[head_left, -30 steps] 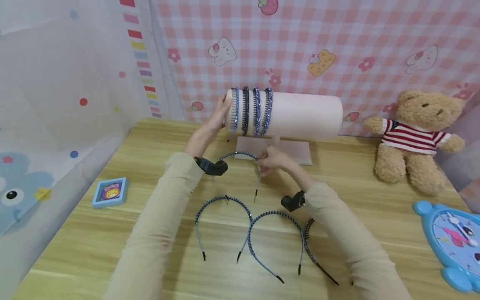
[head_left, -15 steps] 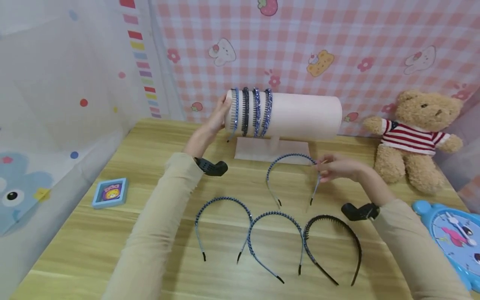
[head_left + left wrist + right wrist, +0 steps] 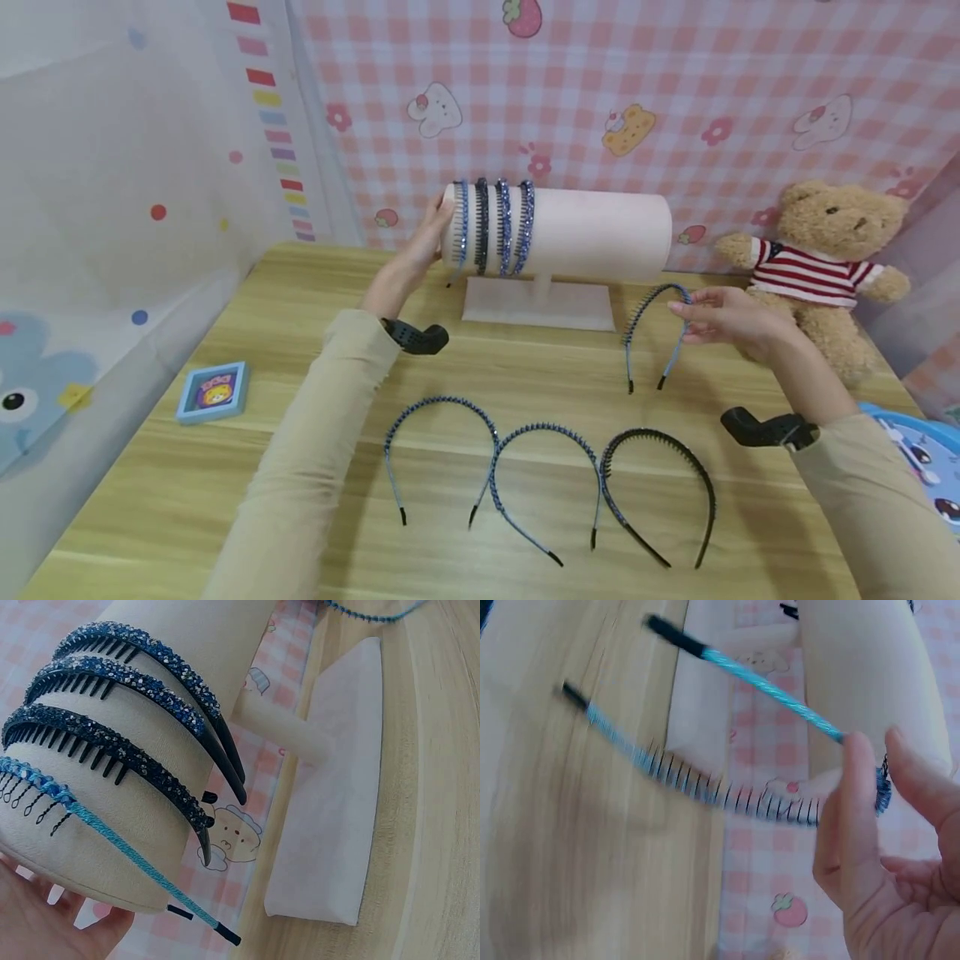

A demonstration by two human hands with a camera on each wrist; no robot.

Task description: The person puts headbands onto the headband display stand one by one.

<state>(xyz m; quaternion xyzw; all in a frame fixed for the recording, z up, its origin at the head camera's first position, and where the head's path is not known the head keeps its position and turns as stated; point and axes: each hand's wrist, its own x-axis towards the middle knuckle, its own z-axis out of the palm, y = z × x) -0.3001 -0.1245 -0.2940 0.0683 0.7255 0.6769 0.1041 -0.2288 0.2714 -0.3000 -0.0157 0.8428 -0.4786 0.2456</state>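
Fingers and thumb of the right hand (image 3: 727, 318) pinch one side of a blue headband (image 3: 642, 308), held in front of the right end of the pink roll (image 3: 600, 233). Gripping the roll's left end is the left hand (image 3: 426, 237), partly hidden behind it. Only the head view shows, in full, three headbands (image 3: 543, 427) lying in front of the roll; the left wrist view catches just an arc of the held band.

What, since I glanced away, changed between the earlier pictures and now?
The right hand carried the blue toothed headband rightward along the display stand, toward the teddy bear, turning it. The left hand stayed at the stand's left end; the four mounted headbands and three headbands on the table stayed put.
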